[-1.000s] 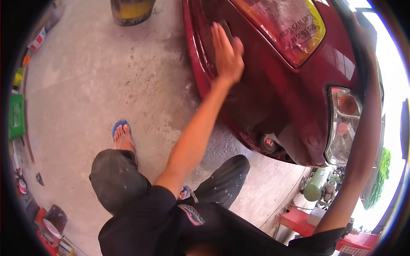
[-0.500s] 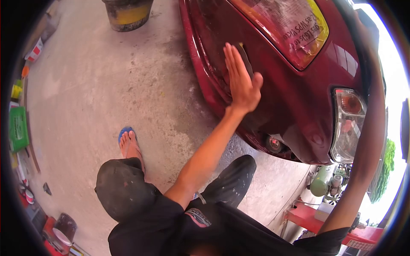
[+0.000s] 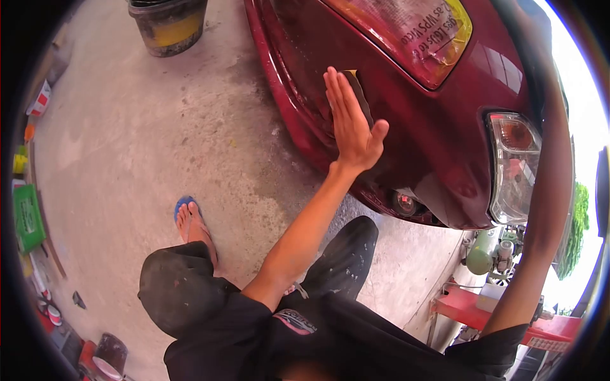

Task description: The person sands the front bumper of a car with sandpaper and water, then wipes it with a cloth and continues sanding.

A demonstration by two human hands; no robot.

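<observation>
My left hand (image 3: 354, 130) lies flat against the dark red car panel (image 3: 438, 152), its fingers straight and close together, thumb out to the right. Beneath it is a thin dark sheet (image 3: 361, 96), with a yellowish edge showing beyond the fingers; the palm covers the rest. My right arm reaches up past the headlight (image 3: 516, 166) to the top right, where my right hand (image 3: 528, 28) rests along the car's upper edge. Its fingers are dim and blurred, so their shape cannot be made out. Above my left hand, a printed, yellow-edged covering (image 3: 422, 35) lies over a lamp.
A black bucket (image 3: 168, 28) with a yellow patch stands at the upper left. Containers, including a green one (image 3: 28, 219), line the left edge. A green tank (image 3: 483, 252) and a red metal frame (image 3: 464, 307) are at the lower right. My sandalled foot is on the concrete floor.
The view has shifted, moving the car up and left in the picture. Against the panel, my left hand and the dark sheet have slid slightly down and right together.
</observation>
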